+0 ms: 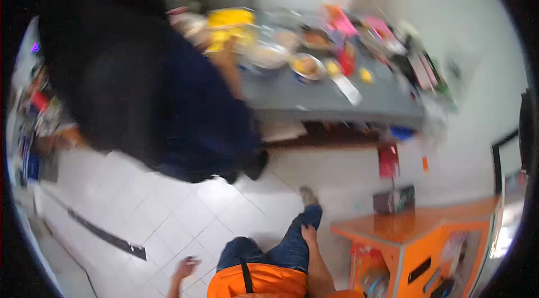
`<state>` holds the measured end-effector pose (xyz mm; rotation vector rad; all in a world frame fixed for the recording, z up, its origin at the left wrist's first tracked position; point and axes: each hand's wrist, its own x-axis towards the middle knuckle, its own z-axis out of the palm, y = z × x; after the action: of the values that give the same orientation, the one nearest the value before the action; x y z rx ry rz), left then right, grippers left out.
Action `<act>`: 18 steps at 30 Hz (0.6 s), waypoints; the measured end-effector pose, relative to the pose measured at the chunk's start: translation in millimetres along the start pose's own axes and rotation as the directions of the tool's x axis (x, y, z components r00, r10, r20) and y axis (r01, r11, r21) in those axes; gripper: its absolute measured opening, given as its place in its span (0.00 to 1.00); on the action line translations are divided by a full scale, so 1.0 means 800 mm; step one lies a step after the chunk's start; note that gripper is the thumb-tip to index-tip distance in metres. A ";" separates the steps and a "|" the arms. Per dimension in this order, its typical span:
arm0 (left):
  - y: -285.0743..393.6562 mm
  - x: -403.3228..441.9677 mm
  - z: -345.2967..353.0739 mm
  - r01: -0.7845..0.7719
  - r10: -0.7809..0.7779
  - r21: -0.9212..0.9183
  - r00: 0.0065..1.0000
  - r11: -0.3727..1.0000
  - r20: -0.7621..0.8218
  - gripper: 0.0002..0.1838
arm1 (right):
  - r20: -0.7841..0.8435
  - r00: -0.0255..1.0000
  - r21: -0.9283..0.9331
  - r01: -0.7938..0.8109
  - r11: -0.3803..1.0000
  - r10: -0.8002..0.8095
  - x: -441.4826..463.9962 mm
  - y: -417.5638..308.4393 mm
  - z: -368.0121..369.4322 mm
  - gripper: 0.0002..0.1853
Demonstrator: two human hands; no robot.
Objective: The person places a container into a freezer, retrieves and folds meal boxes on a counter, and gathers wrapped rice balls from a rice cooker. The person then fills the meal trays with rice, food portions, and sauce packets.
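Observation:
My left hand point(188, 266) hangs low at the left of my body, over the white tiled floor point(185, 214). Its fingers look loosely bent and a little apart, with nothing seen in them. In front of my jeans point(289, 250), near the raised leg, is my right hand point(308, 233). Whether it touches the cloth I cannot tell, and blur hides how its fingers are set. I wear an orange top point(258, 280) with a dark strap down the front.
A person in dark clothes point(191, 107) stands close on the left at a grey table point(337, 101). On it are a yellow packet point(230, 26), a bowl of food point(307, 67) and a red bottle point(346, 61). An orange cabinet point(415, 225) stands at my right.

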<state>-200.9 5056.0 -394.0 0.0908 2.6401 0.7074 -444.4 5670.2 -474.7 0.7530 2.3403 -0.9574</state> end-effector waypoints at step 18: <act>-0.123 0.133 -0.482 0.019 -0.690 -0.815 0.545 0.579 -0.477 0.15 | 0.414 0.468 0.257 0.763 0.593 -0.781 -0.261 -0.853 0.400 0.21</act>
<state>-448.2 4808.5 -176.7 -1.3258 2.5824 1.9206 -661.9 4960.7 -227.9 -0.6319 2.1382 -1.3453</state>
